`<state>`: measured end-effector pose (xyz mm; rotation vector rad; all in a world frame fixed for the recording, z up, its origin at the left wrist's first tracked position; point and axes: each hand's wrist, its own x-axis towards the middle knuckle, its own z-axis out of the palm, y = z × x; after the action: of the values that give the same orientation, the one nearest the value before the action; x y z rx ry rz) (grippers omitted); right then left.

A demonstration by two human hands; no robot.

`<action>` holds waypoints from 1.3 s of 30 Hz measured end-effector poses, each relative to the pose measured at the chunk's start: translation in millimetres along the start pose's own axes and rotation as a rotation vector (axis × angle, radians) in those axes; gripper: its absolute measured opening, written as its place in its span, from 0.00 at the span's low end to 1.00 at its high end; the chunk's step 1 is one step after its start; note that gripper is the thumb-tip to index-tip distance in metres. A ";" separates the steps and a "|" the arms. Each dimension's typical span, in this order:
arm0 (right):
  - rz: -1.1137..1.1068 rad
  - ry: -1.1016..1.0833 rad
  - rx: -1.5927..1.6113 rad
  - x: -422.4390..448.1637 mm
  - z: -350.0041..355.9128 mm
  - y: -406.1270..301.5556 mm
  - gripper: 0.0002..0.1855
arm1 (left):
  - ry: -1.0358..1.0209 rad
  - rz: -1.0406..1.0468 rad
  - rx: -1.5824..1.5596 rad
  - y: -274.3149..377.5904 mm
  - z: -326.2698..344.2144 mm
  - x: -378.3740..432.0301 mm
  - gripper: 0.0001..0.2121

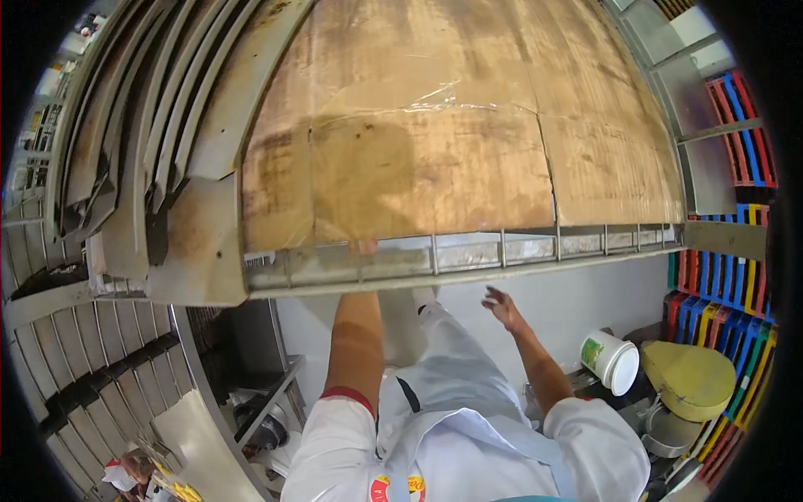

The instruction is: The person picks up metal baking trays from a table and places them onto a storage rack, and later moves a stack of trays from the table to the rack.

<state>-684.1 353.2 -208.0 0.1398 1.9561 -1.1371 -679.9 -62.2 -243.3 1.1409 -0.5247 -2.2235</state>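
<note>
My left hand [364,246] is at the front edge of a brown, tape-covered sheet [433,169], which may be cardboard or wood. The sheet lies over a metal wire rack [467,273]. The rack's rim crosses in front of my left wrist, and the fingers are mostly hidden, so I cannot tell whether they grip anything. Below the rim and apart from it, my right hand [502,309] hangs in the air with fingers spread and nothing in it. Left of the brown sheet, several stained metal sheets with bent edges [216,132] lie overlapping on the rack.
A white plastic bucket [611,364] stands at lower right beside a yellow machine cover [690,379]. Colourful slatted crates [721,279] are stacked along the right. Metal shelving [276,395] holds dark pans at lower left. Another person [135,474] is farther off, bottom left.
</note>
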 end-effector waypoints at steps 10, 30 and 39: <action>0.167 -0.014 0.102 -51.3 -42.3 144.5 0.31 | -0.088 -0.193 0.245 38.0 25.8 18.3 0.23; -0.202 -0.294 -0.667 -8.3 180.1 28.2 0.35 | 0.865 -0.111 0.313 96.7 -588.1 -499.4 0.36; -0.571 -0.672 -1.210 -123.5 366.5 -21.9 0.35 | 1.119 -0.200 0.092 17.0 -656.4 -669.3 0.10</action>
<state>-391.9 99.6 -189.0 -1.3127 1.7402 -0.0732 180.2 308.3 -198.3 2.2661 -0.0218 -1.3447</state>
